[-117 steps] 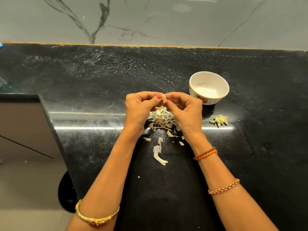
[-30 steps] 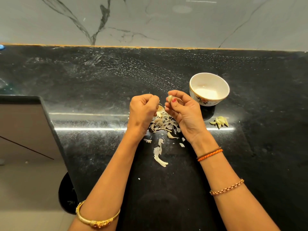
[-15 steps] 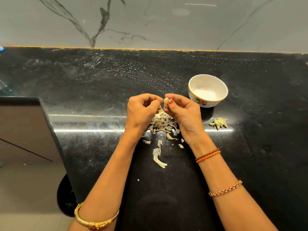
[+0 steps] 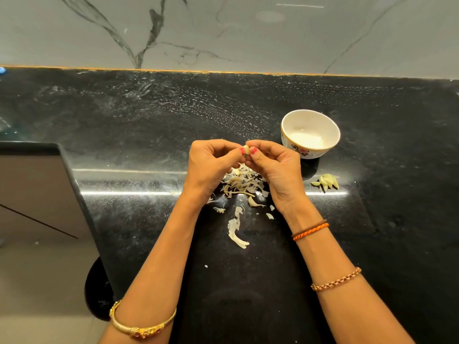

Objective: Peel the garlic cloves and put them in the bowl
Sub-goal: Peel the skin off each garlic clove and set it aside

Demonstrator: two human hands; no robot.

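- Garlic clove (image 4: 246, 149), small, pale and rounded, is held above the black speckled stone countertop (image 4: 149, 135), pinched between the fingertips of both hands
- Left hand (image 4: 211, 165) is curled, thumb and forefinger closed on the clove's left side
- Right hand (image 4: 275, 167) is curled likewise, thumb and forefinger closed on the clove's right side; the two thumbs nearly meet
- Heap of dry, papery garlic skins (image 4: 242, 184) lies on the countertop directly beneath the hands, with loose strips trailing toward the person
- White ceramic bowl with a floral band (image 4: 310, 134) stands upright to the right of the hands, apart from them
- Small cluster of pale yellow-green peeled cloves (image 4: 327, 182) lies on the countertop near the bowl, outside it
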